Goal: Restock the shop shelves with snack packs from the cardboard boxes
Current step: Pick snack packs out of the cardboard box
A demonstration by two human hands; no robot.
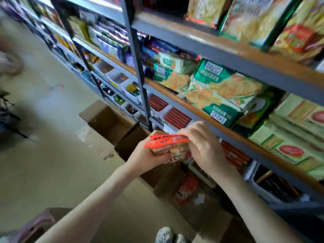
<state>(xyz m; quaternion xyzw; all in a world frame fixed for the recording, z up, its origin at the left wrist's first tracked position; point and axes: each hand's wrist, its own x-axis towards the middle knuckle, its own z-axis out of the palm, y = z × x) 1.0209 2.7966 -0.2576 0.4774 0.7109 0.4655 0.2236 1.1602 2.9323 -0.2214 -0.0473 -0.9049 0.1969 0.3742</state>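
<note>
I hold a snack pack (168,146) with an orange-red top edge and a clear lower part in both hands, at mid-frame in front of the grey shelves (206,41). My left hand (149,155) grips it from below and the left. My right hand (201,142) pinches its top edge from the right. Below the hands an open cardboard box (168,179) holds more red packs (188,190). The view is motion-blurred.
Green biscuit packs (219,90) fill the shelf at hand height, with pale green boxes (289,134) to the right. White trays of red sausages (177,118) sit on the lower shelf. An open cardboard box (108,121) stands on the floor at left. My shoe (164,235) shows at bottom.
</note>
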